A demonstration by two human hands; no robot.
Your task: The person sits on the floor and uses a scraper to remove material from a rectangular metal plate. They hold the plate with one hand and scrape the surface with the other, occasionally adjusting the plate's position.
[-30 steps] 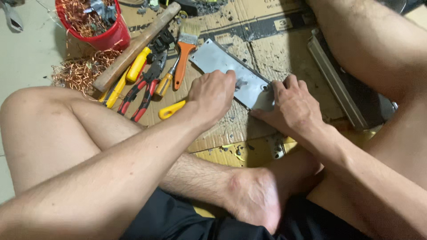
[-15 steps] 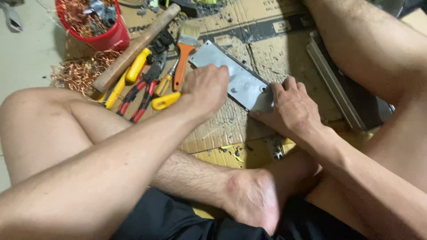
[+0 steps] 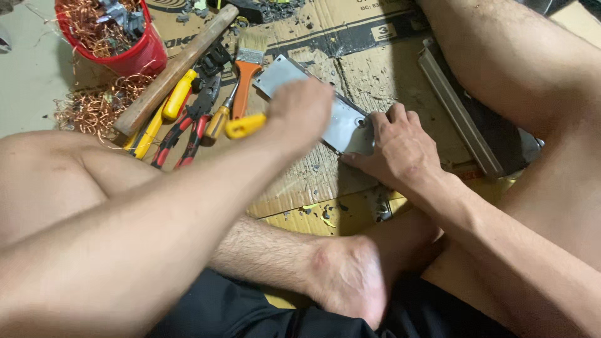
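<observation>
The head view looks down on a person sitting cross-legged on flattened cardboard [image 3: 375, 69]; the left hand [image 3: 300, 112] is closed around a yellow-handled tool [image 3: 245, 126], whose handle sticks out toward the left of the fist while its working end is hidden behind the hand, so its kind cannot be told; the hand is blurred and hangs above the near-left part of a flat grey metal plate [image 3: 341, 122]. The right hand [image 3: 397, 150] lies with spread fingers pressed on the plate's right end, pinning it to the cardboard rather than gripping it. The plate lies slantwise on the cardboard, between the two hands, its far corner just beside the paintbrush [image 3: 244, 75].

To the left lie a wooden-handled hammer [image 3: 178, 69], red-handled pliers [image 3: 184, 134] and a yellow screwdriver [image 3: 177, 95], close together; beyond them stands a red bucket [image 3: 134, 59] filled with copper wire, with loose copper wire [image 3: 91, 112] heaped on the floor beside it. A long grey metal channel [image 3: 460, 112] lies to the right, against the person's leg.

Against the picture half a second ago, the left hand rested low on the plate's left end with the yellow handle lying on the cardboard beside it; now the hand is raised with that handle in its fist; the right hand and the plate are where they were.
</observation>
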